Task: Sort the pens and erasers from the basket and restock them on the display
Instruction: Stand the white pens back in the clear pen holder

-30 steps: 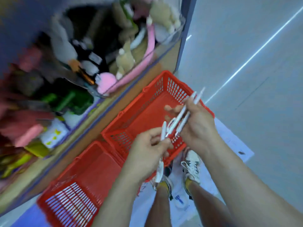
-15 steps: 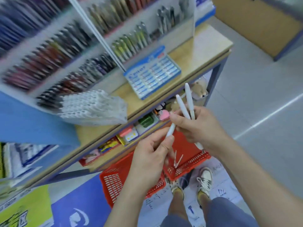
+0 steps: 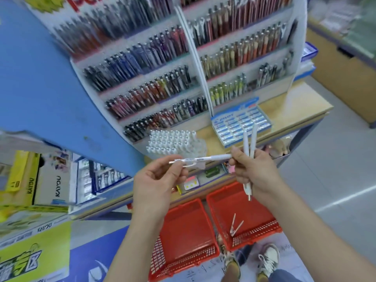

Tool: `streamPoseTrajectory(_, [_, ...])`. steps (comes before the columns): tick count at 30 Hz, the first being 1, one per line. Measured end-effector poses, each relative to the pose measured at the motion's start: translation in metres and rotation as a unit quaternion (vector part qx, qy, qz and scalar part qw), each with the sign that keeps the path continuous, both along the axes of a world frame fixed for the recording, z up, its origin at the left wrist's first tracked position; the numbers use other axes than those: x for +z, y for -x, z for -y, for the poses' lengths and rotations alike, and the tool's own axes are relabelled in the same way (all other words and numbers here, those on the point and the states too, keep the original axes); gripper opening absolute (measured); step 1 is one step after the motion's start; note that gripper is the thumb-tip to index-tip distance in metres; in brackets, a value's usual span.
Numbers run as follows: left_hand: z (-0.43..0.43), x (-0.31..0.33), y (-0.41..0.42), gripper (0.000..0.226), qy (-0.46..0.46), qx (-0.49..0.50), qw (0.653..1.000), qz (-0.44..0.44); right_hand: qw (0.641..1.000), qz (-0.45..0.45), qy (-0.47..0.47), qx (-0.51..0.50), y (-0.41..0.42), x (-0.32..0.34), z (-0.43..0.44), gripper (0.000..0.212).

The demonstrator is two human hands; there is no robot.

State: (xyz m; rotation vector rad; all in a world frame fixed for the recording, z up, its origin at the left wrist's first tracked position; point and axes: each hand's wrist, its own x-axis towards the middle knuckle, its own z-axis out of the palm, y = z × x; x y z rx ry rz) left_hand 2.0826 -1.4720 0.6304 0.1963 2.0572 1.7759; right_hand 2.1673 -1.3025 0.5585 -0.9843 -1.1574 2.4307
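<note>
Pen (image 3: 203, 159) pinched level by left hand (image 3: 156, 180), long axis crosswise, far end meeting right hand (image 3: 256, 171) gripping two upright pens (image 3: 249, 143); white stack (image 3: 173, 142) just beyond, nearer left.

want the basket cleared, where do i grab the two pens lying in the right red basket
Probably pinch the two pens at their near ends, where they meet in a narrow V, coming straight down: they lie flat on the floor of the red basket, and its walls block a sideways reach.
</note>
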Motion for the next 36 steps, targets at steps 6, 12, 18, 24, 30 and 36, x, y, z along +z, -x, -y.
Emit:
streamPoseTrajectory(6, [0.005,0.003,0.045,0.013,0.063,0.008,0.991,-0.117,0.998,0.057,0.018,0.013,0.022,-0.007,0.012,0.008])
streamPoseTrajectory(12, [0.000,-0.011,0.088,0.012,0.183,-0.032,0.954,-0.235,0.996,0.016,0.090,-0.008,0.029,-0.007,0.013,0.020])
streamPoseTrajectory(18, [-0.003,-0.031,0.100,0.006,0.270,-0.127,0.872,-0.388,0.996,0.032,0.085,-0.006,0.032,-0.016,0.015,0.025])
streamPoseTrajectory(24, [-0.019,-0.058,0.116,0.010,0.315,-0.205,0.835,-0.402,0.997,0.047,0.040,0.040,0.041,-0.023,0.016,0.023])
streamPoseTrajectory(30, [-0.026,-0.070,0.116,0.011,0.349,-0.249,0.814,-0.391,0.995,0.060,0.056,0.050,0.050,-0.028,0.010,0.022])
streamPoseTrajectory(36, [-0.030,-0.072,0.114,0.010,0.361,-0.246,0.829,-0.350,0.993,0.066,0.082,0.049,0.054,-0.031,0.004,0.024])
